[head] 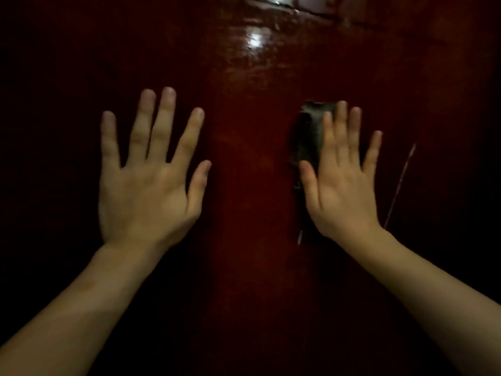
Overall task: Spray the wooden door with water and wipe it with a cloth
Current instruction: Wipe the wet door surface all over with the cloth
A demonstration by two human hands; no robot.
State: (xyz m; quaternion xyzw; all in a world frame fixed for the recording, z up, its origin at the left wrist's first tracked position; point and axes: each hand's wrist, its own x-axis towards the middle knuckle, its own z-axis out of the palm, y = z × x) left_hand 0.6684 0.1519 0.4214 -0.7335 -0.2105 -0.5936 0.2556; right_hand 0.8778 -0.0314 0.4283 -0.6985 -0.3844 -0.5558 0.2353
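Observation:
A dark red, glossy wooden door (252, 131) fills the whole view, with a wet-looking sheen near the top. My left hand (146, 175) lies flat against it on the left, fingers spread, holding nothing. My right hand (341, 175) presses a dark cloth (307, 139) flat onto the door, fingers straight over it. Only the cloth's left and upper edges show past my fingers and thumb. No spray bottle is in view.
A bright reflection (254, 40) shines on the door above my hands. Something pale and shiny (279, 0) shows at the very top edge. A thin light streak (400, 185) runs down the door right of my right hand. The sides are very dark.

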